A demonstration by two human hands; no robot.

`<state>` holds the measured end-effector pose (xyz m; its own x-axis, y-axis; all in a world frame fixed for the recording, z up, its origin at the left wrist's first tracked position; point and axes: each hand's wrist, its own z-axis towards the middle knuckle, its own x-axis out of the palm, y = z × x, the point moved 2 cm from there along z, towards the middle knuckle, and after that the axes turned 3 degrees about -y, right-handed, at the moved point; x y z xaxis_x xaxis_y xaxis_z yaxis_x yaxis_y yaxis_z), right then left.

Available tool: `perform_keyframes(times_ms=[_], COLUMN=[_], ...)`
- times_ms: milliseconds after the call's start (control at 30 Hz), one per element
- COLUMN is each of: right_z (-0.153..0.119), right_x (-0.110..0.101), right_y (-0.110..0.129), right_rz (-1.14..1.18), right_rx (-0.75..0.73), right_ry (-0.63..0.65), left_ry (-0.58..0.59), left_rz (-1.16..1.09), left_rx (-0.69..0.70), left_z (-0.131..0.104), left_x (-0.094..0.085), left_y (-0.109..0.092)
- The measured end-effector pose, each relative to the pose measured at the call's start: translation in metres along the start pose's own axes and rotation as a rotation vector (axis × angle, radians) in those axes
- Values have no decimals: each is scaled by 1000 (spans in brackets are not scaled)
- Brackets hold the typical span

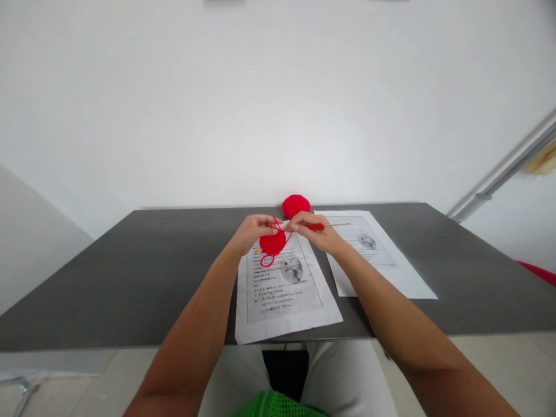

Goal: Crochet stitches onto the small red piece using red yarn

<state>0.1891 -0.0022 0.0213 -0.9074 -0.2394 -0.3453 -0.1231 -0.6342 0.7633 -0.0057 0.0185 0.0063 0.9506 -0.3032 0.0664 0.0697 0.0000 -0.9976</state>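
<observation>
Dark grey table [108, 272] is spreading below my left hand [255, 231] and right hand [313, 228]. Printed sheet [282, 313] is lying under both; red ball [296, 206] is sitting just beyond the right hand, second sheet [386, 260] lying rightward.

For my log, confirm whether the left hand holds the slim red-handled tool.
No, the right hand holds that tool; the left hand pinches red yarn.

A flat, dark grey table [95, 278] stood before a smooth white wall [278, 98]. 2 white paper sheets with black print lay on the table: the nearer sheet [282, 324] at its front edge, the farther sheet [386, 284] right of its middle. A slanting grey metal pole [512, 168] rose right of the table; pale floor tiles [495, 370] showed below it.
</observation>
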Motion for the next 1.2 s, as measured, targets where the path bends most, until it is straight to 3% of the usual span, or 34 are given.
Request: perform_keyframes(times_ms=[300, 800, 1200], right_z=[-1, 1, -2], right_x=[7, 18, 27], right_y=[6, 1, -4], right_rz=[-118, -370, -538], right_rx=[-54, -192, -350], right_ry=[-56, -15, -8], left_ry=[-45, -118, -148], left_rz=[33, 336, 391], left_rx=[52, 313, 368], left_z=[0, 0, -1], left_x=[-1, -1, 0], left_y=[-1, -3, -5])
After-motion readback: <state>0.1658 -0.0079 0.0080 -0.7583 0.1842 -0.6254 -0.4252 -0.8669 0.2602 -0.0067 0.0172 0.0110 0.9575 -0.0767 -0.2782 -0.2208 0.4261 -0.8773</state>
